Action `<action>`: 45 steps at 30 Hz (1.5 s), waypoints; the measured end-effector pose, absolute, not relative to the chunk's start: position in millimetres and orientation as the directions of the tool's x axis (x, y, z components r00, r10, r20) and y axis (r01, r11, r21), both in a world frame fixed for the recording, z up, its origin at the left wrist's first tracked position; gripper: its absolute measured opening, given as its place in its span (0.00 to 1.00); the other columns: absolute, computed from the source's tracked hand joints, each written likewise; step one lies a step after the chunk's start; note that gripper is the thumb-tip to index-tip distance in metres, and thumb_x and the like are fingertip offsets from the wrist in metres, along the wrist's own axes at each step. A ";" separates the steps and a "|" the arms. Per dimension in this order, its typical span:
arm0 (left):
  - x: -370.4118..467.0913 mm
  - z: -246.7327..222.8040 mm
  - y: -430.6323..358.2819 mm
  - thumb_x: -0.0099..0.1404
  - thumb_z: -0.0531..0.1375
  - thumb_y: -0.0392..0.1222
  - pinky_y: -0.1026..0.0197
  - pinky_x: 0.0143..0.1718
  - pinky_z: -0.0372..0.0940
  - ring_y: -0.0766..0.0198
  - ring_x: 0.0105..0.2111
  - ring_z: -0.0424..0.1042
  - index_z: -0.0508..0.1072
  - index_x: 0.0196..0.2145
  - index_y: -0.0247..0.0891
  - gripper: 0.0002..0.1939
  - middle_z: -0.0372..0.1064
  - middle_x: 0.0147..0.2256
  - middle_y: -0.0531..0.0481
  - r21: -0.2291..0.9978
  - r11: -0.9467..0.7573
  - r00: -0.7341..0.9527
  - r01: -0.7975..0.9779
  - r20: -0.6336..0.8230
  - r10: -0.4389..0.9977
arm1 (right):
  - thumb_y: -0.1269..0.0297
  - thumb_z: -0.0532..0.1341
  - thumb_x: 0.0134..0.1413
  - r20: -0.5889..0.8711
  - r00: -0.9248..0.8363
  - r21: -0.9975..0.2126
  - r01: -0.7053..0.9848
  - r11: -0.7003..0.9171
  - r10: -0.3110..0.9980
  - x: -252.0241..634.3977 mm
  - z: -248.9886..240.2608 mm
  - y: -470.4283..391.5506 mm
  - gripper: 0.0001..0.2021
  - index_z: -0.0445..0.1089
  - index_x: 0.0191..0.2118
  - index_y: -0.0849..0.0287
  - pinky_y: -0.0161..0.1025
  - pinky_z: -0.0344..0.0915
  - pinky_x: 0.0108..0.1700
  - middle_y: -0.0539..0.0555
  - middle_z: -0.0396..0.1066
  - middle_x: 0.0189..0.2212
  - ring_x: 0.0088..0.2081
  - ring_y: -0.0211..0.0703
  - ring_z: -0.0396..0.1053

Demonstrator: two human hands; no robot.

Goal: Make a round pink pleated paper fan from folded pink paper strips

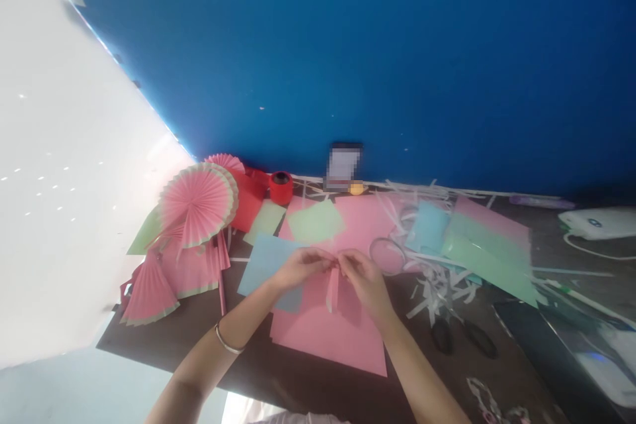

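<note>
Pink paper strip hangs between both hands.

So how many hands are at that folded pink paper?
2: the left hand, at the upper left of the folded pink paper, and the right hand, at its upper right. No other hand shows.

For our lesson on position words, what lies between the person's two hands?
In the head view, a narrow folded pink paper is between the left hand and right hand, above a pink sheet.
</note>
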State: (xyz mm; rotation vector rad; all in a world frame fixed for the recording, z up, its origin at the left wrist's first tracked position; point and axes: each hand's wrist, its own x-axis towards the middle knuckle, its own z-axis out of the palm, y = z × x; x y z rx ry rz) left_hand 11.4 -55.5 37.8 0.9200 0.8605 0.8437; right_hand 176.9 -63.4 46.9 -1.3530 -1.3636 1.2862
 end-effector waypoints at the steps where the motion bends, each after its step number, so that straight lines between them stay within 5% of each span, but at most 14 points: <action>1: 12.0 39.0 -55.2 0.53 0.66 0.47 0.58 0.44 0.63 0.62 0.37 0.72 0.76 0.35 0.33 0.16 0.75 0.35 0.45 0.913 0.351 0.398 -0.207 -0.249 0.883 | 0.52 0.58 0.53 -0.082 -0.105 -0.983 0.175 -0.063 0.991 177.0 47.4 -63.5 0.12 0.69 0.29 0.55 0.37 0.63 0.32 0.50 0.68 0.25 0.29 0.41 0.66; 14: 16.1 55.5 -48.5 0.55 0.63 0.48 0.61 0.32 0.66 0.63 0.29 0.71 0.76 0.29 0.33 0.13 0.74 0.29 0.46 0.984 0.104 0.398 0.144 -0.154 0.904 | 0.63 0.54 0.58 0.288 -0.171 -0.850 0.407 0.334 0.942 178.4 48.0 -71.6 0.08 0.68 0.31 0.54 0.41 0.65 0.36 0.54 0.67 0.32 0.35 0.43 0.67; 19: 16.8 54.1 -47.6 0.59 0.60 0.48 0.60 0.35 0.64 0.65 0.30 0.69 0.73 0.29 0.32 0.13 0.71 0.30 0.46 0.985 0.123 0.401 0.120 -0.161 0.902 | 0.62 0.52 0.60 0.260 -0.125 -0.870 0.401 0.288 0.957 181.9 40.2 -65.3 0.10 0.69 0.41 0.53 0.43 0.66 0.43 0.56 0.67 0.41 0.44 0.45 0.67; 23: 15.9 53.4 -47.3 0.60 0.58 0.48 0.61 0.36 0.64 0.66 0.32 0.68 0.71 0.29 0.33 0.13 0.69 0.31 0.48 0.988 0.126 0.431 0.087 -0.151 0.890 | 0.63 0.52 0.59 0.183 -0.262 -0.847 0.447 0.287 0.948 188.2 34.9 -59.6 0.11 0.71 0.43 0.51 0.41 0.68 0.43 0.56 0.66 0.45 0.47 0.46 0.67; 31: 11.0 54.1 -45.5 0.61 0.58 0.49 0.60 0.41 0.63 0.65 0.35 0.68 0.70 0.31 0.34 0.13 0.69 0.33 0.48 0.995 0.083 0.508 0.045 -0.095 0.856 | 0.64 0.53 0.57 0.171 -0.316 -0.808 0.497 0.316 0.933 191.8 33.6 -52.1 0.08 0.69 0.36 0.54 0.40 0.69 0.43 0.55 0.67 0.43 0.45 0.44 0.68; 37: 9.4 47.6 -44.1 0.60 0.59 0.51 0.63 0.35 0.62 0.67 0.31 0.65 0.71 0.31 0.33 0.16 0.66 0.30 0.49 0.994 0.109 0.448 -0.009 -0.093 0.889 | 0.63 0.52 0.58 0.187 -0.292 -0.783 0.533 0.322 0.938 188.5 43.2 -55.6 0.08 0.68 0.34 0.54 0.41 0.67 0.43 0.55 0.68 0.41 0.43 0.43 0.68; 45: 3.2 35.4 -40.9 0.59 0.62 0.48 0.61 0.39 0.62 0.66 0.34 0.67 0.71 0.32 0.33 0.13 0.67 0.31 0.48 0.967 0.192 0.544 -0.168 -0.072 0.836 | 0.62 0.53 0.59 0.126 -0.364 -0.858 0.428 0.286 0.923 189.9 42.2 -49.9 0.10 0.67 0.44 0.53 0.40 0.68 0.43 0.55 0.68 0.44 0.45 0.43 0.68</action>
